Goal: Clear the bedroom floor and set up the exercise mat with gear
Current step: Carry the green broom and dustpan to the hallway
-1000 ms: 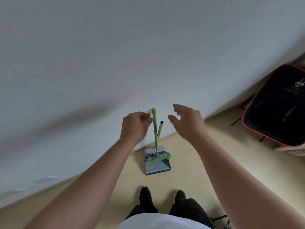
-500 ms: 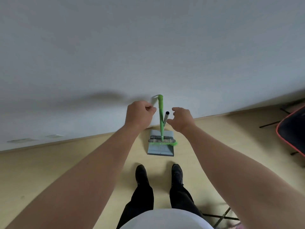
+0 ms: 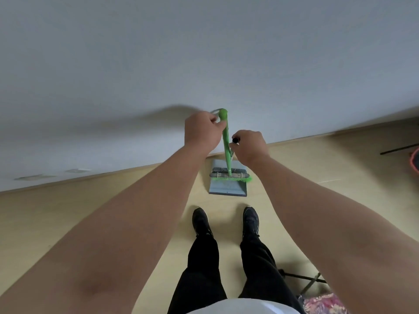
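Your left hand (image 3: 201,132) has its fingers curled round the green broom (image 3: 227,155) near the top of its handle, just under the rounded end. Close beside it, your right hand (image 3: 249,146) grips the dustpan's thin pole (image 3: 235,140), whose black tip shows above your thumb. Below, the broom's head rests on the grey dustpan (image 3: 227,189), which stands on the wooden floor (image 3: 113,200) against the white wall (image 3: 204,53), just ahead of your black shoes (image 3: 200,219).

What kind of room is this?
Probably a plain room in a home. It shows a pale wooden floor, a bare white wall, and a green broom with a grey dustpan by the wall.
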A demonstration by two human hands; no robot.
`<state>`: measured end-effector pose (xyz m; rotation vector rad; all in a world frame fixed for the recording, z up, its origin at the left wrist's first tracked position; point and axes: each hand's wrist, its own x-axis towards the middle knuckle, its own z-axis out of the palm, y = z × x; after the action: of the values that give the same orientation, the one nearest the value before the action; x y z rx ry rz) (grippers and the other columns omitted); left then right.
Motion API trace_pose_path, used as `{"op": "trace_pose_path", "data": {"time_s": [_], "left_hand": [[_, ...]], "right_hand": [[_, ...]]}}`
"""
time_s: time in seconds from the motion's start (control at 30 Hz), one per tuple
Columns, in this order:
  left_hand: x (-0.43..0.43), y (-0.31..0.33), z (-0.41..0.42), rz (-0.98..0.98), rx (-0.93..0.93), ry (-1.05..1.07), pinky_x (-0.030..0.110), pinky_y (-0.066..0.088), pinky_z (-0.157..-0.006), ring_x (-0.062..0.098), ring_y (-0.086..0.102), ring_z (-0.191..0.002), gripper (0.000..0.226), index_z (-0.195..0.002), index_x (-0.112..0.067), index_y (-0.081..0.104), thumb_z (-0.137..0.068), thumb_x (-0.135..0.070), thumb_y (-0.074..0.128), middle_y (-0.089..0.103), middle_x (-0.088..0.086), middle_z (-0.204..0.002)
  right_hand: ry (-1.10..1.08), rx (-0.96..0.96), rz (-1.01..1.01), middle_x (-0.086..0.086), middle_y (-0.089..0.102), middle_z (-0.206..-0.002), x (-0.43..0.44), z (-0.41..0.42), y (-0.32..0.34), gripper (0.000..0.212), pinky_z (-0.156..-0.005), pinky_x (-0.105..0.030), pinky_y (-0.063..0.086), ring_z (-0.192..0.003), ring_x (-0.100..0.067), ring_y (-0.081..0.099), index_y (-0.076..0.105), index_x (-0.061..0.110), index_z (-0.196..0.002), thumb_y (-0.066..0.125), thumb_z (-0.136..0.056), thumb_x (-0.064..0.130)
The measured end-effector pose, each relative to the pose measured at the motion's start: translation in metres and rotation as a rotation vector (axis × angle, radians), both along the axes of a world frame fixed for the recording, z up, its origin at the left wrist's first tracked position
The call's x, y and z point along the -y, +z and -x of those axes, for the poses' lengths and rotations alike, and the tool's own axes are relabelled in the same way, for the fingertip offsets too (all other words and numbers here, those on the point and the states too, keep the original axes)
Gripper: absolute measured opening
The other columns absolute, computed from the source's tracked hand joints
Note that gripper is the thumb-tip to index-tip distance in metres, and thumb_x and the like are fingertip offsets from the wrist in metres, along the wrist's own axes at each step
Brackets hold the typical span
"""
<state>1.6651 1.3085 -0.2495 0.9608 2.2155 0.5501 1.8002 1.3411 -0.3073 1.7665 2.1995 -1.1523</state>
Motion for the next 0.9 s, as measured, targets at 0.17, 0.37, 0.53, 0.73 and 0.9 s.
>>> {"op": "trace_pose_path", "data": {"time_s": [0.17, 0.37, 0.53, 0.73, 0.9], "left_hand": [[-0.008, -0.017, -0.003, 0.047, -0.027, -0.009, 0.027, 0.046, -0.066, 0.02, 0.064, -0.078, 0.036, -0.094, -0.006, 0.073, -0.086, -0.041, 0.075, 0.065, -0.003, -0.077], [-0.014, -0.023, -0.002, 0.102, -0.073, 0.039, 0.024, 0.036, -0.055, 0.019, 0.049, -0.068, 0.042, -0.066, -0.019, 0.047, -0.086, -0.045, 0.073, 0.051, -0.003, -0.07], [0.003, -0.017, -0.008, 0.031, -0.063, 0.019, 0.02, 0.04, -0.074, 0.015, 0.055, -0.082, 0.016, -0.091, -0.023, 0.07, -0.08, -0.031, 0.079, 0.061, -0.005, -0.092], [0.06, 0.027, -0.003, -0.169, -0.004, 0.15, 0.018, 0.047, -0.075, 0.012, 0.067, -0.087, 0.029, -0.1, -0.016, 0.076, -0.075, -0.027, 0.086, 0.074, -0.008, -0.094], [0.11, 0.083, 0.011, -0.345, 0.002, 0.353, 0.011, 0.048, -0.073, -0.001, 0.07, -0.081, 0.022, -0.096, -0.019, 0.074, -0.078, -0.028, 0.083, 0.076, -0.011, -0.087]], "right_hand": [[0.01, -0.016, 0.02, -0.007, 0.072, -0.107, 0.015, -0.006, 0.0, 0.02, -0.086, -0.039, 0.057, -0.098, -0.028, 0.066, 0.073, 0.016, -0.114, 0.065, -0.097, 0.024], [0.073, -0.026, 0.0, -0.008, 0.072, -0.104, 0.034, -0.013, 0.008, 0.018, -0.082, -0.039, 0.058, -0.095, -0.028, 0.066, 0.072, 0.016, -0.112, 0.061, -0.099, 0.023], [0.042, -0.079, -0.038, -0.006, 0.073, -0.107, 0.047, -0.023, 0.02, 0.022, -0.085, -0.04, 0.057, -0.098, -0.028, 0.067, 0.072, 0.015, -0.116, 0.064, -0.098, 0.023], [0.073, -0.21, -0.104, -0.004, 0.075, -0.101, 0.067, -0.019, 0.068, 0.021, -0.086, -0.04, 0.056, -0.096, -0.026, 0.068, 0.073, 0.016, -0.113, 0.066, -0.096, 0.026], [0.175, -0.394, -0.228, 0.0, 0.075, -0.097, 0.092, -0.002, 0.124, 0.021, -0.083, -0.036, 0.055, -0.09, -0.023, 0.069, 0.074, 0.017, -0.111, 0.07, -0.095, 0.03]]}}
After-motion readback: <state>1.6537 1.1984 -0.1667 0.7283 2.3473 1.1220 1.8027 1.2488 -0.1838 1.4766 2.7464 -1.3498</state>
